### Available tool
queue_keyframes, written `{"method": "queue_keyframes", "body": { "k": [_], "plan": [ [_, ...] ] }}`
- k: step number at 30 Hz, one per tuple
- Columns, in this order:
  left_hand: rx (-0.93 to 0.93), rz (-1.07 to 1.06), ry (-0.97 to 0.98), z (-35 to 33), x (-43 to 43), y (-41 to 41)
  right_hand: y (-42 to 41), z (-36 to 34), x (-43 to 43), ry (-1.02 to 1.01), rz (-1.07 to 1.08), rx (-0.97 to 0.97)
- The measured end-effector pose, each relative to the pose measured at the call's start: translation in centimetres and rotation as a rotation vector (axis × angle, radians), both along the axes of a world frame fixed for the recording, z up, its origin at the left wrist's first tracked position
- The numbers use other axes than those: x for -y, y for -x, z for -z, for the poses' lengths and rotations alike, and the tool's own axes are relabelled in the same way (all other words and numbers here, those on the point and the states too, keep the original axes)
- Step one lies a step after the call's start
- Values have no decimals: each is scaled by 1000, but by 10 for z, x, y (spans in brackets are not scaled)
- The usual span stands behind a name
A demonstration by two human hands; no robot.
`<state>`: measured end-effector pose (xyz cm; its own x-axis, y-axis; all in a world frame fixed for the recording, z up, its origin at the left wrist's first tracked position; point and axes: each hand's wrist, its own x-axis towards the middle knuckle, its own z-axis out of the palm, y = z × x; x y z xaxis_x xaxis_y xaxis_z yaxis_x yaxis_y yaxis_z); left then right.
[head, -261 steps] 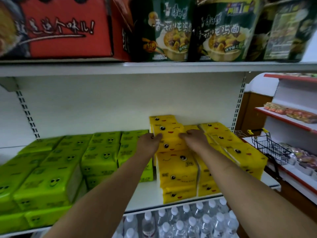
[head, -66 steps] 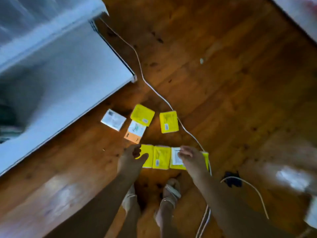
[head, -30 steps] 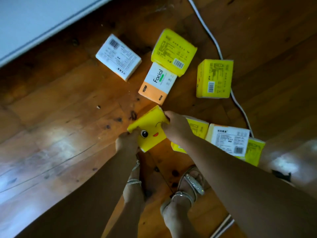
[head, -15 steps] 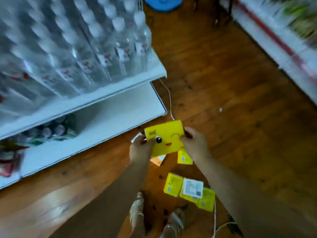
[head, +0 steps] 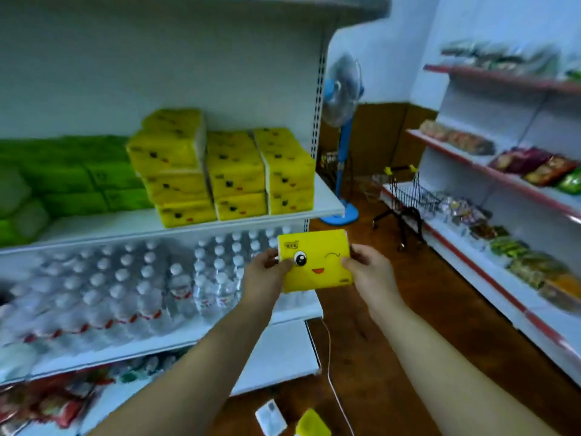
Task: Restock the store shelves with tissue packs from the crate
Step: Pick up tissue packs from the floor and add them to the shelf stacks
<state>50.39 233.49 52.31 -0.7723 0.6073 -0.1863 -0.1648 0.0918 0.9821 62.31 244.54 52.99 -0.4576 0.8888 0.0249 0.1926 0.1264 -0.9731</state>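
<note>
Store shelves (head: 125,223) behind, tissue pack (head: 317,262) gripped between left hand (head: 264,276), right hand (head: 369,272)

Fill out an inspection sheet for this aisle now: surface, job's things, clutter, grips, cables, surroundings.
Surface: white shelf carries stacked yellow packs beside green packs.
Job's things: winking yellow tissue pack held in the air, not yet shelved; crate: nothing seen.
Clutter: white pack and yellow pack lie on the wooden floor.
Grips: left hand and right hand each pinch one end of the pack.
Cables: white cord runs along the floor.
Surroundings: water bottles, blue fan, snack shelves.
</note>
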Motion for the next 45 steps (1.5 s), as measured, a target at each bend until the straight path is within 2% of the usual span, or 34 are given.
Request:
{"method": "queue_keyframes", "body": {
  "k": [4,7,13,18,24,27,32,36,40,45],
  "plan": [
    [-94,-3,-101,-58,-5,25,25,-66,-12,-51,-37,-118],
    [-190,-3,-103,-96,-11,59,54,-103,-25,-105,-76,-138],
    [-405,-182,34,-150,-38,167,151,-155,-53,-22,-208,-128],
    [-598,-234,227,-177,-79,250,238,-178,-81,-108,-243,-38],
    [-720,-176,418,-190,-130,322,321,-179,-134,-197,-243,78],
    [-788,-149,472,-187,-143,345,351,-164,-152,-172,-242,105],
    [-918,-155,668,-173,-149,365,384,-140,-158,-169,-227,145],
    [-933,-99,854,-163,-151,367,390,-133,-155,-267,-230,248],
    [-971,-64,877,-159,-151,362,390,-129,-158,-262,-248,267],
    [-1000,-51,810,-172,-144,352,379,-136,-158,-261,-262,272]
  ]
}}
